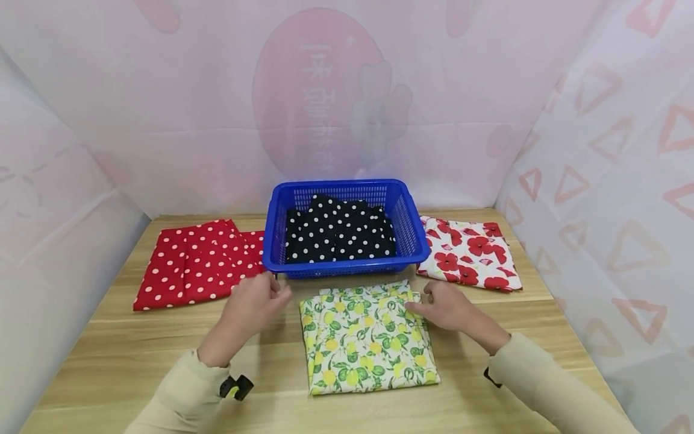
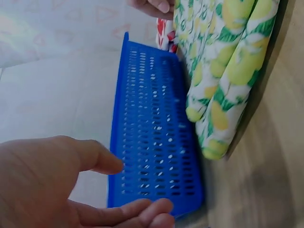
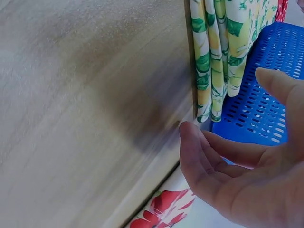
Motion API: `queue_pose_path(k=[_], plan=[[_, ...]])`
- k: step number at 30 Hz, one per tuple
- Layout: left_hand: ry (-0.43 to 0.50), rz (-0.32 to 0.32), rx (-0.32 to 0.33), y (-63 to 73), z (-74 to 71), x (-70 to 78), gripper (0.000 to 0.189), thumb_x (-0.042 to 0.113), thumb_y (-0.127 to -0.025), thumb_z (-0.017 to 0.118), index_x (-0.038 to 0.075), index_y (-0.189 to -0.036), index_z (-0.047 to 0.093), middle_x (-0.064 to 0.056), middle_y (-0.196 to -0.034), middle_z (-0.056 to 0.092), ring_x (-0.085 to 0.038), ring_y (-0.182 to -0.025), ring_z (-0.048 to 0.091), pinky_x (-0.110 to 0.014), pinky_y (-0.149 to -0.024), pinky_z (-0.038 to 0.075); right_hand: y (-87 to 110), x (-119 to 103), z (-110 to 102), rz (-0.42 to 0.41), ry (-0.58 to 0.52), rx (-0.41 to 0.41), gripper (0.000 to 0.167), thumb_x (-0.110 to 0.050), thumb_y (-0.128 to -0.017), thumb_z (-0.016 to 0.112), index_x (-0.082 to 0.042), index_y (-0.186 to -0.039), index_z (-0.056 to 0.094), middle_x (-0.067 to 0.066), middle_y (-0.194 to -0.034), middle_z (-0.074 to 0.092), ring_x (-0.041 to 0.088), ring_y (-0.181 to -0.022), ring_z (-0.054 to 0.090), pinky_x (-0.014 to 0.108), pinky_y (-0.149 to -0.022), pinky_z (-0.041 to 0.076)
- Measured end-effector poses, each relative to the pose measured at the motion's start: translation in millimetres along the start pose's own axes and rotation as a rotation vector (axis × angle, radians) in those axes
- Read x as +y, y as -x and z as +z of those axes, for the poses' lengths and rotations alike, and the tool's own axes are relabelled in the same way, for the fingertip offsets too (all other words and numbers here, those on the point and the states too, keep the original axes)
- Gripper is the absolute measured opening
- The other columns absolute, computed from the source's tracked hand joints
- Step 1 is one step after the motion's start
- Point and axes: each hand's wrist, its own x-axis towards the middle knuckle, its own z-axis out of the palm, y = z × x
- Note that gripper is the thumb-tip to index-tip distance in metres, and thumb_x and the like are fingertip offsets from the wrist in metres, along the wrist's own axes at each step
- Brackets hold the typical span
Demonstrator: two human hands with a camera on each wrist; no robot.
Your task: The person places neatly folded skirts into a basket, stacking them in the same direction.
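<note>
Close up, a pale wood-grained counter [image 1: 271, 410] spreads beneath everything, with a cream left sleeve [image 1: 181, 386] and right sleeve [image 1: 547, 374] reaching over its near part; the lemon-print cloth [image 1: 368, 343] lies folded flat in the middle of it, in front of the basket; the left hand [image 1: 250, 304] is well apart from the cloth, its grip loosely parted, thumb away from the fingers, and has hold of nothing; the right hand [image 1: 447, 304] is at the cloth's far right corner, its grip likewise parted and holding nothing, though whether a fingertip touches the fabric I cannot tell.

Farther on stands the blue plastic basket [image 1: 336, 266], its walls slotted; inside it a black cloth with white dots [image 1: 338, 232] lies bunched over the bottom; left of it is a folded red dotted cloth [image 1: 190, 265], right of it a white cloth with red flowers [image 1: 472, 250]; beyond, a pinkish-white back hanging [image 1: 190, 163] bears a large pink oval and reversed lettering; the right hanging [image 1: 612, 199] shows reddish triangle outlines.
</note>
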Motion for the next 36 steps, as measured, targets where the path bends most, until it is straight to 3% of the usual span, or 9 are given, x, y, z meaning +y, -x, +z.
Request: queue_pose_path(k=[5, 8, 11, 15, 21, 27, 32, 36], plan=[[-0.012, -0.092, -0.153, 3.3, 20.6, 0.7, 0.051, 0.029, -0.098, 0.063, 0.015, -0.052, 0.044, 0.004, -0.052, 0.039, -0.011, -0.044, 0.035, -0.022, -0.046, 0.029, -6.4, 3.0, 3.6, 0.014, -0.006, -0.020, 0.045, -0.049, -0.094, 0.076, -0.006, -0.088, 0.065, -0.001, -0.063, 0.047, 0.015, -0.059, 0.045, 0.027, -0.056, 0.034], [-0.010, -0.122, -0.208, 4.0, 30.3, 2.3, 0.056, 0.035, -0.098, 0.065, 0.016, -0.050, 0.044, 0.004, -0.051, 0.038, -0.012, -0.044, 0.035, -0.023, -0.047, 0.027, -10.9, 3.1, 4.7, 0.039, -0.022, -0.030, 0.044, -0.049, -0.092, 0.079, -0.007, -0.087, 0.068, -0.001, -0.062, 0.049, 0.015, -0.058, 0.048, 0.026, -0.055, 0.036], [-0.012, -0.148, -0.243, 2.7, 37.6, 4.4, 0.058, 0.039, -0.098, 0.067, 0.015, -0.050, 0.047, 0.004, -0.046, 0.038, -0.013, -0.044, 0.036, -0.024, -0.047, 0.027, -16.1, 3.1, 5.2, 0.069, -0.046, -0.035, 0.045, -0.049, -0.090, 0.081, -0.011, -0.074, 0.063, -0.003, -0.057, 0.044, 0.014, -0.053, 0.041, 0.025, -0.052, 0.032], [-0.001, -0.178, -0.268, -0.6, 44.0, 6.9, 0.058, 0.040, -0.098, 0.069, 0.014, -0.050, 0.048, 0.003, -0.045, 0.040, -0.015, -0.043, 0.036, -0.024, -0.047, 0.027, -20.8, 1.3, 5.6, 0.108, -0.089, -0.040, 0.052, -0.046, -0.090, 0.082, -0.017, -0.061, 0.050, -0.005, -0.053, 0.038, 0.012, -0.049, 0.033, 0.024, -0.049, 0.027], [0.051, -0.208, -0.273, -4.8, 49.5, 8.4, 0.056, 0.036, -0.096, 0.073, 0.014, -0.051, 0.048, 0.003, -0.046, 0.039, -0.014, -0.044, 0.035, -0.024, -0.047, 0.025, -22.1, -0.8, 6.2, 0.164, -0.185, -0.037, 0.044, -0.040, -0.091, 0.083, -0.015, -0.068, 0.055, -0.005, -0.057, 0.039, 0.013, -0.053, 0.037, 0.025, -0.051, 0.029], [0.128, -0.247, -0.294, -5.2, 54.1, 7.3, 0.054, 0.033, -0.094, 0.076, 0.014, -0.053, 0.047, 0.003, -0.047, 0.039, -0.014, -0.045, 0.035, -0.024, -0.046, 0.026, -22.2, 4.9, 7.9, 0.214, -0.260, -0.068, 0.049, -0.044, -0.089, 0.084, -0.018, -0.064, 0.050, -0.005, -0.056, 0.042, 0.013, -0.055, 0.042, 0.025, -0.054, 0.033], [0.169, -0.225, -0.306, -2.1, 56.9, 7.6, 0.049, 0.031, -0.094, 0.078, 0.013, -0.057, 0.051, 0.002, -0.052, 0.042, -0.014, -0.048, 0.036, -0.024, -0.047, 0.026, -18.5, 4.1, 7.1, 0.186, -0.297, -0.112, 0.043, -0.042, -0.088, 0.085, -0.016, -0.069, 0.056, -0.005, -0.059, 0.046, 0.014, -0.058, 0.045, 0.025, -0.057, 0.034], [0.212, -0.204, -0.282, 1.2, 58.9, 8.3, 0.031, 0.028, -0.094, 0.078, 0.011, -0.075, 0.061, -0.001, -0.063, 0.053, -0.015, -0.055, 0.044, -0.025, -0.050, 0.032, -15.0, 2.1, 6.5, 0.152, -0.281, -0.109, 0.038, -0.040, -0.088, 0.085, -0.013, -0.077, 0.060, -0.004, -0.063, 0.046, 0.014, -0.060, 0.044, 0.026, -0.057, 0.033]])
